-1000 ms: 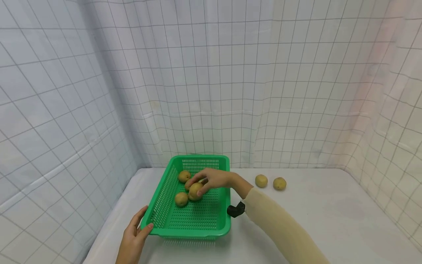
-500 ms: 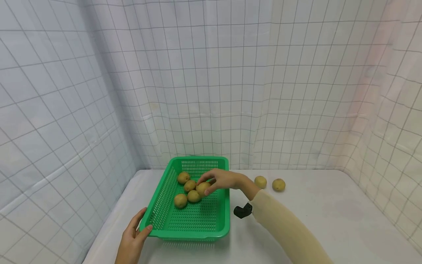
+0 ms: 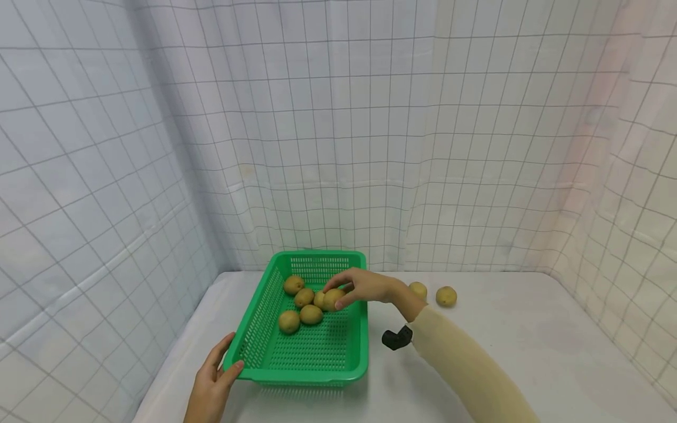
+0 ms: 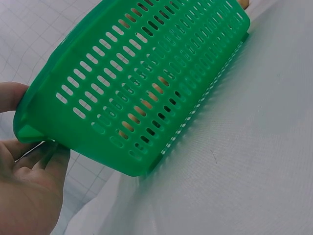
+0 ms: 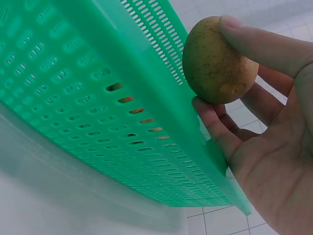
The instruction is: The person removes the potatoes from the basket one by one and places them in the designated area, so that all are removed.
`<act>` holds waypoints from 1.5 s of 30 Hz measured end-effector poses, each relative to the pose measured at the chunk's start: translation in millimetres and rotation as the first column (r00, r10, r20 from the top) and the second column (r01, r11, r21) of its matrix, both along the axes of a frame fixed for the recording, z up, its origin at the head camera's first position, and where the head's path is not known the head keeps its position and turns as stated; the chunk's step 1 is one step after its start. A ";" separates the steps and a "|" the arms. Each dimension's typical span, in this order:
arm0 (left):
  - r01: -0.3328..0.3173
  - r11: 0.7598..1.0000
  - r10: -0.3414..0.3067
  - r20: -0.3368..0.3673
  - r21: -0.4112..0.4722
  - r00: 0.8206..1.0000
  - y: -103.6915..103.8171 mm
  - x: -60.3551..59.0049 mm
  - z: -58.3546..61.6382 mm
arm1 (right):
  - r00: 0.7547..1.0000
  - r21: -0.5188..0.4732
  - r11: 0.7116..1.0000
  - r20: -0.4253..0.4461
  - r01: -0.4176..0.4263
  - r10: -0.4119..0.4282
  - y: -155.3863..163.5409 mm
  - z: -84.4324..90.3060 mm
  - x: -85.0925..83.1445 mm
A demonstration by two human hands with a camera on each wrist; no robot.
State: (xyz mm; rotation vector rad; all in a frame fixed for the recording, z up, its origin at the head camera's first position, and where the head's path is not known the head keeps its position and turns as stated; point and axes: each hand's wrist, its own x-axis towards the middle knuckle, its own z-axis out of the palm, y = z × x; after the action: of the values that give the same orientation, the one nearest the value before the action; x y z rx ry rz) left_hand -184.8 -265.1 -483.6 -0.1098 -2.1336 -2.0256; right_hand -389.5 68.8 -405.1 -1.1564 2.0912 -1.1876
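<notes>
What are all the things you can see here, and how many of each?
basket: 1, green, on the table, left of middle
potatoes in basket: at least 4 loose, tan, far half of the basket
held potato: 1, tan, over the basket
potatoes on table: 2, tan, right of the basket
table: 1, white
curtain: white, gridded, all around
left hand: grips the basket's near left corner
right hand: pinches the held potato

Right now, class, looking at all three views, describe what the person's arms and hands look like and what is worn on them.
The right arm wears a long cream sleeve with a small black device at the wrist. The right hand is bare. The left hand is bare too, with no sleeve, ring or watch showing.
</notes>
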 end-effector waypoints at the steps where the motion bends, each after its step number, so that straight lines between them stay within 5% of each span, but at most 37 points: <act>1: 0.002 1.000 -0.002 -0.001 0.001 1.000 -0.2 0.0 0.0 | 1.000 0.002 1.000 -0.004 0.002 -0.002 1.2 0.4 0.0; 21: 0.017 0.999 -0.016 -0.015 0.032 1.000 -1.9 0.1 -3.7 | 0.996 0.016 0.996 -0.012 0.083 -0.083 29.9 7.1 -3.4; 30: 0.022 0.999 -0.022 0.003 0.040 1.000 -2.7 0.5 -3.5 | 0.978 0.067 0.976 0.016 0.205 -0.206 46.9 5.8 -0.3; 45: 0.032 0.999 -0.032 0.000 0.044 0.999 -3.1 3.3 -1.8 | 0.985 0.016 0.985 0.008 0.174 -0.174 71.2 2.3 -3.0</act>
State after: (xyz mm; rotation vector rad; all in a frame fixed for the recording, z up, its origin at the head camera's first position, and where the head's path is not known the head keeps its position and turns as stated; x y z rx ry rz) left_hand -181.5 -268.2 -485.5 -0.1376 -2.0995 -2.0893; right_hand -392.5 140.1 -402.9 -0.9752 2.2277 -1.2499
